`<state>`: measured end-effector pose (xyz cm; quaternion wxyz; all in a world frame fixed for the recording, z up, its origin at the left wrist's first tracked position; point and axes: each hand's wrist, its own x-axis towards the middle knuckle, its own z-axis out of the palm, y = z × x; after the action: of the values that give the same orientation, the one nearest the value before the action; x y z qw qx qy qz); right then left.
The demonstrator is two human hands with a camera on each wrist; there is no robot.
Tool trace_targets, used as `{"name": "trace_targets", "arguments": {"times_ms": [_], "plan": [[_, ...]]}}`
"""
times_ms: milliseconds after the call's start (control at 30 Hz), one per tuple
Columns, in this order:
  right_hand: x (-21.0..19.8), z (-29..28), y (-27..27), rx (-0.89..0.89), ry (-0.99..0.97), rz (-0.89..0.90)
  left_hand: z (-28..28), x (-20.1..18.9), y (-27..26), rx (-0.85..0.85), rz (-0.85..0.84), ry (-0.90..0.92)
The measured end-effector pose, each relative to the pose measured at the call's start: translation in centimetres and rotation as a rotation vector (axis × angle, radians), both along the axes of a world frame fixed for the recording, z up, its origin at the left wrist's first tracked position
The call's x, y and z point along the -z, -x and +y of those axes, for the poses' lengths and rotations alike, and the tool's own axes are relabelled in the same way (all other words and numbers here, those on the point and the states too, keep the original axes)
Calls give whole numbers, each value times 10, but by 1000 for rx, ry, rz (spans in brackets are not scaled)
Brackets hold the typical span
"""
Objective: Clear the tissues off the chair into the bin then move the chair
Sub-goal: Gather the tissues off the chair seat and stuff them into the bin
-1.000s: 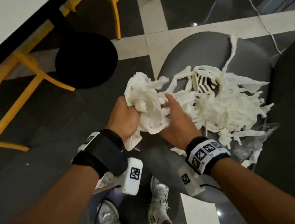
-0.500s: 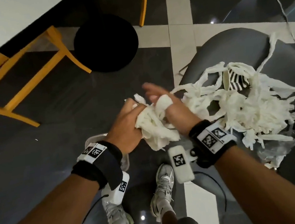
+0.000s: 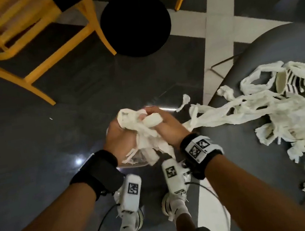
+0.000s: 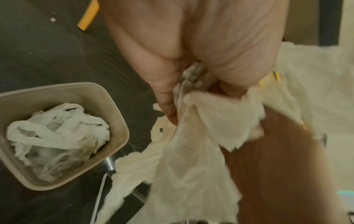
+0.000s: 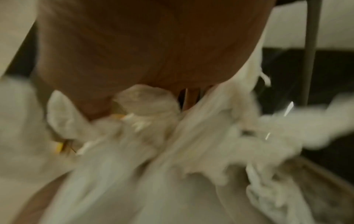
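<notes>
Over the mostly hidden bin, both hands clutch a tissue wad; right-wrist view blurred.

A left hand clutches crumpled tissue beside a beige bin already holding white tissues.

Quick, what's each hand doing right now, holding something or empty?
Left hand: closed, gripping a wad of tissue.
Right hand: closed on the same wad of tissue, fingers curled round it.
</notes>
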<state>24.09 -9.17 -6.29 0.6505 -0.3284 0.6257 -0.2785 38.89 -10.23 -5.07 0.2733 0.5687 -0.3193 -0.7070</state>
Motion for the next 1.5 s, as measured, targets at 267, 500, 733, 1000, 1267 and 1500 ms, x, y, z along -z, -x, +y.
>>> {"name": "trace_targets", "arguments": {"times_ms": [267, 500, 733, 1000, 1267, 1500], "plan": [[60, 18, 31, -788, -42, 1063, -44, 3, -68, -326, -192, 170], [16, -12, -45, 585, -324, -486, -7, 32, -47, 387, -616, 211], [33, 0, -56, -72, -58, 178, 13, 36, -49, 196, -283, 222], [65, 29, -66, -158, -43, -41, 25, 73, -68, 280, -308, 99], [148, 40, -89, -30, -49, 303, 28, 133, -130, 277, -484, -23], [241, 24, -125, -683, -132, 793, 44, 196, -158, 192, -593, -36]]}}
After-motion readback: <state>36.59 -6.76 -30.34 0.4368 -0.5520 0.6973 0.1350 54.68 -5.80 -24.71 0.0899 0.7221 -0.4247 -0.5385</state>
